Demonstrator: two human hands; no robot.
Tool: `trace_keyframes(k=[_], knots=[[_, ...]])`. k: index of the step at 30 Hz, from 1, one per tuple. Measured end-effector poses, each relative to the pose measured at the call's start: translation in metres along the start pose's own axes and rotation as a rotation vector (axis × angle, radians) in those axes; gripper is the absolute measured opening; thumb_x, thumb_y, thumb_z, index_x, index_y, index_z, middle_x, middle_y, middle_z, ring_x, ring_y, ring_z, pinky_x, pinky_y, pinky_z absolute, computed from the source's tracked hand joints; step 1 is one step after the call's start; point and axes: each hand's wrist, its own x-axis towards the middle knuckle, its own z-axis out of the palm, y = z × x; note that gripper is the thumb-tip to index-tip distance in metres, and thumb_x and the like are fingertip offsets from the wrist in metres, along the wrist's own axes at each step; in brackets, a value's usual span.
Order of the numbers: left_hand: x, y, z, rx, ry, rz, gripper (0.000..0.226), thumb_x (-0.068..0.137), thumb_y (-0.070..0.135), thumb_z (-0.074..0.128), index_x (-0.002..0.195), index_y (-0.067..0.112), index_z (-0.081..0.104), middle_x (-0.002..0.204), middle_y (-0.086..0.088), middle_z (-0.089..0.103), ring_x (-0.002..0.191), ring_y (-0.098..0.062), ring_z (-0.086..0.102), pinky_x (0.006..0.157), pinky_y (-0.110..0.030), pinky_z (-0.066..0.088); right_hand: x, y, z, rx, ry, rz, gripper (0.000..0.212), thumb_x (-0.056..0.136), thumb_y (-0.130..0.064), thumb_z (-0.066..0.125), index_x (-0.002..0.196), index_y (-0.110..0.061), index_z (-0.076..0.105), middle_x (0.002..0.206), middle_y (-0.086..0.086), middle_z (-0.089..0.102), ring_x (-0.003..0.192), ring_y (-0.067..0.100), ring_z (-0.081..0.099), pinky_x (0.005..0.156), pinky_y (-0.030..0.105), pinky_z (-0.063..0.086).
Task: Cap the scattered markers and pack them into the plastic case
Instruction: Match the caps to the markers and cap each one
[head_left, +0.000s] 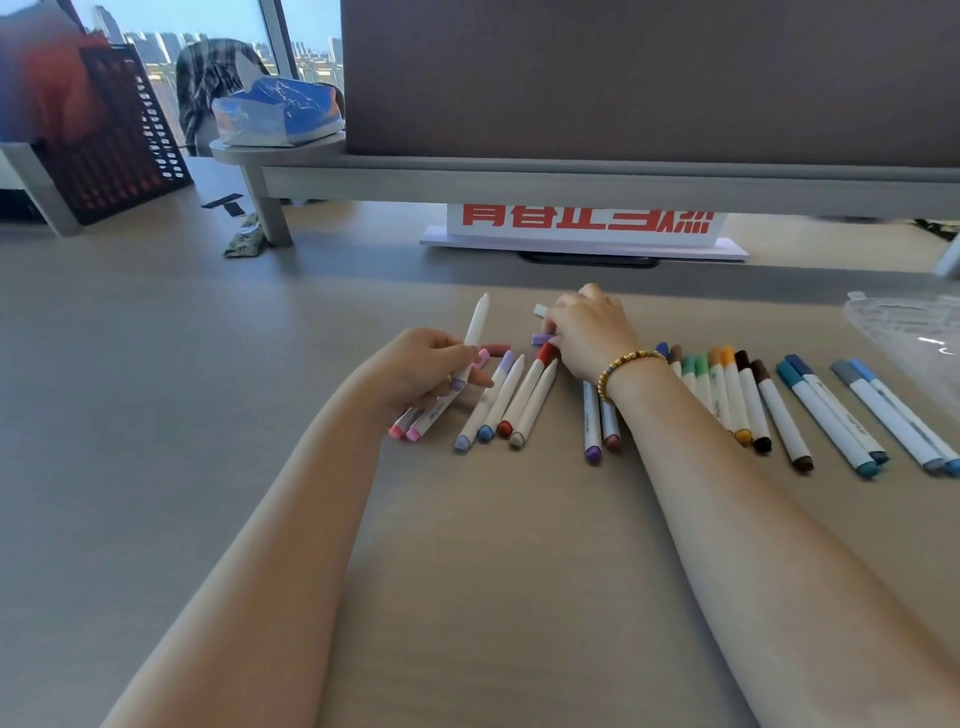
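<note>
The left hand (426, 374) grips a white marker (470, 353) tilted up off the counter (208, 364), with two pink-ended ones under its palm; the right hand (587, 332) pinches a purple cap (541, 340) just beyond four loose markers (511, 402) lying between the hands; a row of capped markers (779, 410) runs toward the right edge, where the clear plastic case (909, 332) lies; a pink cap (496, 349) sits beside the left fingers.

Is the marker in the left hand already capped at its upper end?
No: the marker gripped by the left hand ends in a bare white tip pointing up, with no coloured cap on it.
</note>
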Motion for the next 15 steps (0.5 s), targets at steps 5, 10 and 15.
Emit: trace_keyframes(k=[5, 10, 15], knots=[[-0.002, 0.003, 0.005, -0.026, 0.015, 0.036, 0.031, 0.096, 0.027, 0.046, 0.096, 0.001, 0.063, 0.067, 0.008, 0.067, 0.048, -0.008, 0.037, 0.046, -0.015, 0.035, -0.007, -0.006, -0.008, 0.363, 0.038, 0.185, 0.019, 0.096, -0.023, 0.05, 0.11, -0.011, 0.056, 0.108, 0.01, 0.058, 0.1, 0.023, 0.055, 0.083, 0.029, 0.043], [-0.006, 0.007, 0.011, 0.069, -0.005, 0.088, 0.026, 0.097, 0.036, 0.046, 0.091, 0.018, 0.063, 0.071, 0.006, 0.064, 0.053, -0.004, 0.044, 0.053, -0.016, 0.038, -0.013, -0.013, -0.024, 0.978, 0.039, 0.292, 0.023, 0.099, -0.013, 0.043, 0.111, -0.006, 0.061, 0.089, -0.005, 0.061, 0.073, 0.001, 0.051, 0.063, 0.01, 0.043], [-0.007, 0.007, 0.008, 0.144, -0.013, 0.128, 0.025, 0.097, 0.034, 0.046, 0.082, 0.025, 0.064, 0.067, 0.005, 0.062, 0.052, -0.007, 0.041, 0.055, -0.02, 0.035, -0.016, -0.013, -0.022, 1.215, 0.082, 0.413, 0.022, 0.1, -0.013, 0.038, 0.11, -0.007, 0.056, 0.083, -0.006, 0.06, 0.067, 0.006, 0.045, 0.056, 0.015, 0.04]])
